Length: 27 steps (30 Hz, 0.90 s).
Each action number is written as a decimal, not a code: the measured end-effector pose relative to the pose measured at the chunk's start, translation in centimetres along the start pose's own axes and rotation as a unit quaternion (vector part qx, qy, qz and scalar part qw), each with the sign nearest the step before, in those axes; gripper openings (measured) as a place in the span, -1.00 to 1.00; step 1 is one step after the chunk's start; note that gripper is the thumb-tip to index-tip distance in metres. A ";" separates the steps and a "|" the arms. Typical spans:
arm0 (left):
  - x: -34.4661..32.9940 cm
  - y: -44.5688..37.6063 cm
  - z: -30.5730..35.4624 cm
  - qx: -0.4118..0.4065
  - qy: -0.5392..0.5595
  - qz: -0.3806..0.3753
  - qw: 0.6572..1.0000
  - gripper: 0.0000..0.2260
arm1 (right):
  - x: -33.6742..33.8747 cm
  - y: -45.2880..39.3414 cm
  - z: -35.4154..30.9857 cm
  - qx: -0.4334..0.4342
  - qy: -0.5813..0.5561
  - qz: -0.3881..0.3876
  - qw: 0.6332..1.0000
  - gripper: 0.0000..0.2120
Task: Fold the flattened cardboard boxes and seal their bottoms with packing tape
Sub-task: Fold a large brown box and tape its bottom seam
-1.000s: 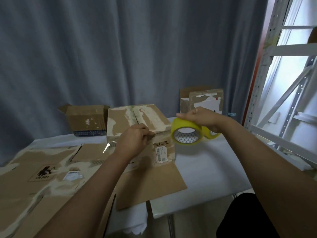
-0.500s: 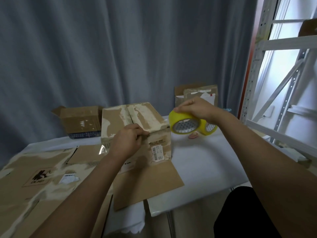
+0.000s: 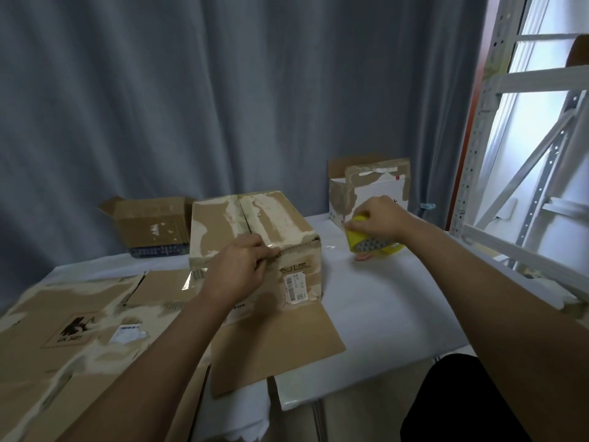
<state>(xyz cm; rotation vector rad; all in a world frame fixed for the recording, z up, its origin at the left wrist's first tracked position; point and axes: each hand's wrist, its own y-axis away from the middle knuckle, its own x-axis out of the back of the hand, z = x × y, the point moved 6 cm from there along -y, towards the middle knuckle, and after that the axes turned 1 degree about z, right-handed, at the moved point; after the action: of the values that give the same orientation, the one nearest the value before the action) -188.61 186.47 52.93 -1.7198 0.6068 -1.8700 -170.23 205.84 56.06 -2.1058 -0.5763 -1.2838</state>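
The left hand pinched clear tape against the near top edge of the folded cardboard box (mid-table, flaps closed). To the right, the right hand gripped the yellow tape roll just above the white table.

A bench covered with a white sheet carries the cardboard. At its middle stands a folded brown cardboard box with torn, pale patches on its closed top flaps and a barcode label on its near side; one long flap lies flat on the sheet toward the near edge. To the left, flattened brown cardboard sheets lie spread over the bench, one printed with a black mark. At the back left sits an open brown carton. At the back right stands an open brown and white carton.
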 end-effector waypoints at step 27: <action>-5.6 -4.5 4.7 -0.103 -0.047 -0.046 0.993 -0.59 | -5.8 -1.1 3.9 0.005 -0.153 -0.012 0.988 -0.71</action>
<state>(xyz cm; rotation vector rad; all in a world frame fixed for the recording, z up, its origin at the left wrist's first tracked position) -183.96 193.65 51.99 -1.9871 0.7142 -1.8295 -170.97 209.05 49.76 -2.3115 -0.7363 -0.9704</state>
